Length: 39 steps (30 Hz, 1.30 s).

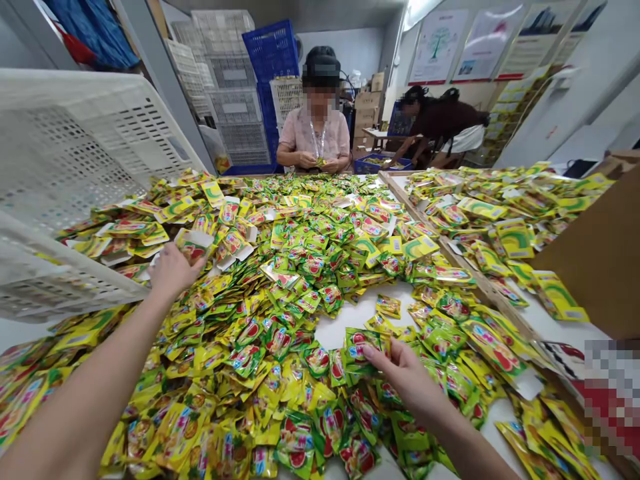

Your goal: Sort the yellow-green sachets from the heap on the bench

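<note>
At the left, my left hand (173, 270) is closed around a small open cardboard candy box (194, 245), its white end flap standing up. Flattened boxes of the same yellow and red print (135, 230) lie around it. My right hand (403, 370) pinches a green candy packet (357, 347) with a watermelon picture, thumb on its front. Beneath both hands spreads a thick heap of green and yellow packets (280, 340). A bare white patch of tabletop (340, 327) shows just beyond the right hand's packet.
White plastic crates (100, 133) lean in at the left edge. A wooden divider (465, 263) separates more boxes (515, 237) on the right, beside a brown carton (595, 253). Across the table a co-worker (315, 133) handles a small packet; another person (440, 120) bends over a blue crate (383, 163).
</note>
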Each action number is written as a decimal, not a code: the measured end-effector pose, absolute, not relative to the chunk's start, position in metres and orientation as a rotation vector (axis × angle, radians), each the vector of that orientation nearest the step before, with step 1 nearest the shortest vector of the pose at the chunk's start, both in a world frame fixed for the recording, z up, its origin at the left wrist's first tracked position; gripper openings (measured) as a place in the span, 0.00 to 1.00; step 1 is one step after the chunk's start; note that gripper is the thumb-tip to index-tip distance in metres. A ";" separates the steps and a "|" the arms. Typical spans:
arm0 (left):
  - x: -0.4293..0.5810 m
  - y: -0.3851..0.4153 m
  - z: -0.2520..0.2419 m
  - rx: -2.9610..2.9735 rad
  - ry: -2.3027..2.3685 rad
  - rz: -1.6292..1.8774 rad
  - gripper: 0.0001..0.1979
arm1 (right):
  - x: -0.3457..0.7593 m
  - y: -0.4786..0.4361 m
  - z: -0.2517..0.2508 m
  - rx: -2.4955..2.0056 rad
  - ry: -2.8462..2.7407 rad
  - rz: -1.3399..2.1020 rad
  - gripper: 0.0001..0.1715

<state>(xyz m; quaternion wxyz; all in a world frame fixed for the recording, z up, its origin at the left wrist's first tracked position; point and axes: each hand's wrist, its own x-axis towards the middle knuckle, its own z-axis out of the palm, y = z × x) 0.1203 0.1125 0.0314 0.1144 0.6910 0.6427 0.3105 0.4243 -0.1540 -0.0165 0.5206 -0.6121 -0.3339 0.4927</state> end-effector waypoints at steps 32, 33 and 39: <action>0.264 -0.105 -0.036 2.414 1.061 1.268 0.21 | 0.414 -0.160 0.020 -1.471 -1.610 0.412 0.08; 0.264 -0.105 -0.036 2.415 1.065 1.283 0.22 | 0.415 -0.160 0.020 -1.450 -1.596 0.432 0.09; 0.263 -0.105 -0.035 2.323 1.000 1.231 0.22 | 0.410 -0.160 0.024 -1.485 -1.322 0.359 0.08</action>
